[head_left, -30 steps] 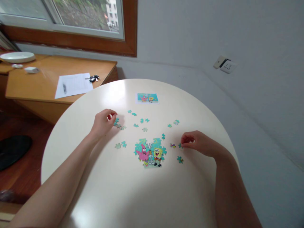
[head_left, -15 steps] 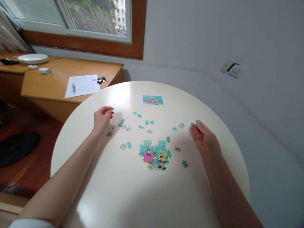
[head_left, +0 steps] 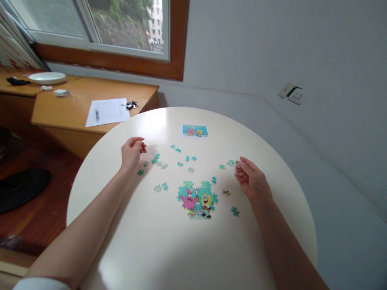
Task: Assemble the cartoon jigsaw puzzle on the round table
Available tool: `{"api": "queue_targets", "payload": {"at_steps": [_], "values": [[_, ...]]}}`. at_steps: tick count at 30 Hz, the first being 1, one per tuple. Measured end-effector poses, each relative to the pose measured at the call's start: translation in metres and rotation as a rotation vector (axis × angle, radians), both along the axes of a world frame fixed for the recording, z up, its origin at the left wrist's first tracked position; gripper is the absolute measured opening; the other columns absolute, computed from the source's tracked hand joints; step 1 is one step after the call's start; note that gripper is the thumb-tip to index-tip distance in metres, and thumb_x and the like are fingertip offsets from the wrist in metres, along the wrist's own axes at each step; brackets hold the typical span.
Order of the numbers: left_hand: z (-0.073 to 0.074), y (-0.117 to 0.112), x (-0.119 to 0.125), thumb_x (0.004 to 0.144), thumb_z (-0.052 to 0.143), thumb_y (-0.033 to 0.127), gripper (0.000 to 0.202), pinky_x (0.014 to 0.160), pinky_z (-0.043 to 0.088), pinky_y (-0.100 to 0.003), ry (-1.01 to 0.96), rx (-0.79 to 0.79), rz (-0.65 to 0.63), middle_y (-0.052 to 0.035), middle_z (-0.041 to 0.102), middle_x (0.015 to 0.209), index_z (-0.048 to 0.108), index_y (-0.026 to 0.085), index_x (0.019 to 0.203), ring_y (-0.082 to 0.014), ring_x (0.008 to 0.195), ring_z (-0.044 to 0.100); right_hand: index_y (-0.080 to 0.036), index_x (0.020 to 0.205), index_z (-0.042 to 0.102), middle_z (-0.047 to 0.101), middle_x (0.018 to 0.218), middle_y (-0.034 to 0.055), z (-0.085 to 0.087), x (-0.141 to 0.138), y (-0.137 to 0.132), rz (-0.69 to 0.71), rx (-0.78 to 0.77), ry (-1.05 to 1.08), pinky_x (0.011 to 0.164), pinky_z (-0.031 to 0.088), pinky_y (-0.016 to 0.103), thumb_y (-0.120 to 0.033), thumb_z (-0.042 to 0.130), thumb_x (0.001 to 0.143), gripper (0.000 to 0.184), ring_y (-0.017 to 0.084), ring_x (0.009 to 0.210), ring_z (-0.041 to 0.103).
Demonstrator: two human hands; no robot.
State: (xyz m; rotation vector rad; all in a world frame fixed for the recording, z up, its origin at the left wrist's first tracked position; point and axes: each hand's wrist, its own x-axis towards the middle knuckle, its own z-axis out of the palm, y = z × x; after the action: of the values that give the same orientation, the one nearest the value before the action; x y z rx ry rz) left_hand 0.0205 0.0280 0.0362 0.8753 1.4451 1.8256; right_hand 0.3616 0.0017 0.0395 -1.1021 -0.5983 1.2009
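My right hand [head_left: 252, 179] pinches a teal puzzle piece [head_left: 239, 164] between thumb and fingertips, just above the table's right side. Near its fingertips lie two loose pieces, one a pale blue-and-teal puzzle piece [head_left: 230, 163]. My left hand [head_left: 133, 152] hovers over the table's left side, its fingers loosely bent and a little apart, with nothing visible in them. Below it rests a teal puzzle piece [head_left: 140, 172]. Between my hands, nearer me, lies a partly joined cartoon puzzle [head_left: 196, 200] with pink, grey and yellow figures and a jagged outline.
A small reference picture [head_left: 195, 131] lies at the far side of the round white table [head_left: 145, 249]. Several loose pieces are scattered in the middle. On a wooden desk [head_left: 75, 108] at the left are a paper [head_left: 110, 110], keys [head_left: 131, 105] and a white plate [head_left: 48, 77].
My right hand has moved left with its puzzle piece, close to the loose pieces there. My left hand stays nearly in place. The view has tilted slightly upward.
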Motion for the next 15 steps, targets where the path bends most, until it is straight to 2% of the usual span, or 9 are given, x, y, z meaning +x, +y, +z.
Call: {"api": "queue_targets", "payload": {"at_steps": [4, 7, 10, 15], "values": [[0.008, -0.002, 0.0, 0.062, 0.055, 0.018, 0.008, 0.055, 0.047, -0.024, -0.321, 0.01, -0.065, 0.0023, 0.053, 0.051, 0.058, 0.016, 0.069, -0.0108, 0.049, 0.052, -0.018, 0.077, 0.067, 0.065, 0.068, -0.0004, -0.005, 0.001, 0.001, -0.005, 0.009, -0.029, 0.042, 0.044, 0.012, -0.019, 0.081, 0.053, 0.028, 0.007, 0.057, 0.058], [0.011, -0.002, -0.003, 0.063, 0.055, 0.018, 0.006, 0.06, 0.05, -0.025, -0.473, -0.04, -0.05, 0.0009, 0.053, 0.052, 0.059, 0.015, 0.067, -0.0117, 0.05, 0.054, -0.018, 0.08, 0.067, 0.066, 0.072, -0.0001, -0.009, 0.003, 0.002, -0.023, 0.014, -0.031, 0.049, 0.05, 0.013, -0.018, 0.082, 0.052, 0.031, 0.008, 0.063, 0.062], [0.01, -0.002, -0.004, 0.064, 0.052, 0.018, 0.007, 0.06, 0.05, -0.025, -0.539, -0.06, -0.02, 0.0004, 0.053, 0.051, 0.059, 0.016, 0.064, -0.0116, 0.05, 0.053, -0.018, 0.081, 0.067, 0.066, 0.072, -0.0006, -0.011, 0.003, 0.002, -0.016, 0.018, -0.032, 0.053, 0.053, 0.013, -0.016, 0.083, 0.05, 0.035, 0.009, 0.065, 0.063], [0.004, -0.001, -0.001, 0.062, 0.053, 0.019, 0.005, 0.057, 0.048, -0.024, -0.558, -0.039, -0.013, 0.0017, 0.05, 0.049, 0.058, 0.016, 0.061, -0.0105, 0.047, 0.048, -0.018, 0.08, 0.069, 0.067, 0.067, -0.0007, -0.011, -0.004, 0.0, 0.003, -0.006, -0.023, 0.049, 0.052, 0.012, -0.018, 0.086, 0.045, 0.039, 0.008, 0.061, 0.062]]}}
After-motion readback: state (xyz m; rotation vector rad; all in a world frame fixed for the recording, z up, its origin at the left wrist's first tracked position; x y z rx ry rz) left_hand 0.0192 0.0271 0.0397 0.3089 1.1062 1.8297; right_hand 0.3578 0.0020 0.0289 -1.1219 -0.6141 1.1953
